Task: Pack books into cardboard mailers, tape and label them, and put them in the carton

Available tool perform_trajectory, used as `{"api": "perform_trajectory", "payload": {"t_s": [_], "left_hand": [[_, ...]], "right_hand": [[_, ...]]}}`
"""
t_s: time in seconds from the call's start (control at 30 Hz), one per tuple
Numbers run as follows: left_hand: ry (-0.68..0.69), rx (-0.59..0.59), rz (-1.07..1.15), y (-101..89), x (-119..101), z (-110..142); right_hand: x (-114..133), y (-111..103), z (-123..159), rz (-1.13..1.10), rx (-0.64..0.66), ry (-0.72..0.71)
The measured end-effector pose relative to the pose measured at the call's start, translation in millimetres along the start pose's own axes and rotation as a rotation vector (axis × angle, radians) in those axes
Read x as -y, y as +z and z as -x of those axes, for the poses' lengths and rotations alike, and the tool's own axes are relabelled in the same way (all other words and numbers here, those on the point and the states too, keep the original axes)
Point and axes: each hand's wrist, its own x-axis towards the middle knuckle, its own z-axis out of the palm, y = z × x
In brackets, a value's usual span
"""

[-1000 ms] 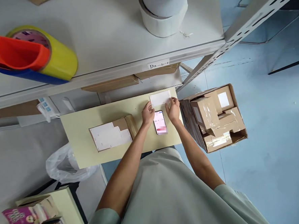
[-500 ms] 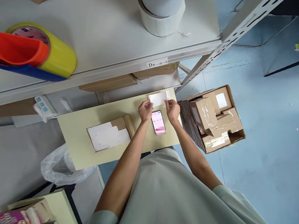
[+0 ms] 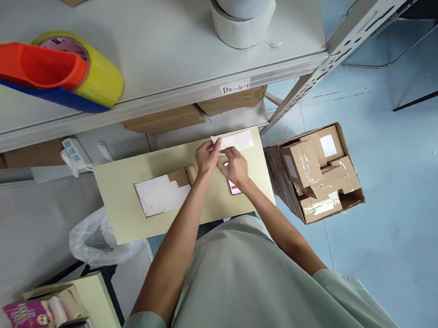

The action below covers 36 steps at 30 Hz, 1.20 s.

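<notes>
A white paper label lies at the far right part of a pale yellow table, its left corner lifted. My left hand pinches that left end between thumb and fingers. Closed as well, my right hand has its fingertips bunched at the label's lower left edge, close to my left fingers; the exact grip is partly hidden. Under my right hand lies a phone with a pink screen, mostly covered. To the left rests a flat piece of cardboard with overlapping white labels on it.
An open carton of small brown boxes stands on the floor at the right. Above the table's far edge runs a grey shelf with a yellow tape roll in a red-and-blue dispenser and white rolls. A plastic bag sits at lower left.
My right hand has moved left from the label's right end to its left end, beside my left hand, and now covers part of the phone. The view has shifted slightly.
</notes>
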Motion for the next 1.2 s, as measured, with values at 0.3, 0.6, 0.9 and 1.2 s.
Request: {"api": "perform_trajectory", "payload": {"t_s": [0.3,0.6,0.9,1.2], "left_hand": [[-0.049,-0.118,-0.173,-45.4,26,-28],[-0.028,-0.122,-0.259,-50.9,31,-34],[-0.007,-0.092,-0.376,-56.9,38,-44],[-0.024,-0.070,-0.424,-58.1,39,-46]], "right_hand": [[-30,5,-66,-0.220,0.158,0.338],[-58,30,-110,-0.411,0.309,0.629],[-69,39,-117,-0.528,0.297,0.701],[-70,37,-119,-0.550,0.329,0.729]]}}
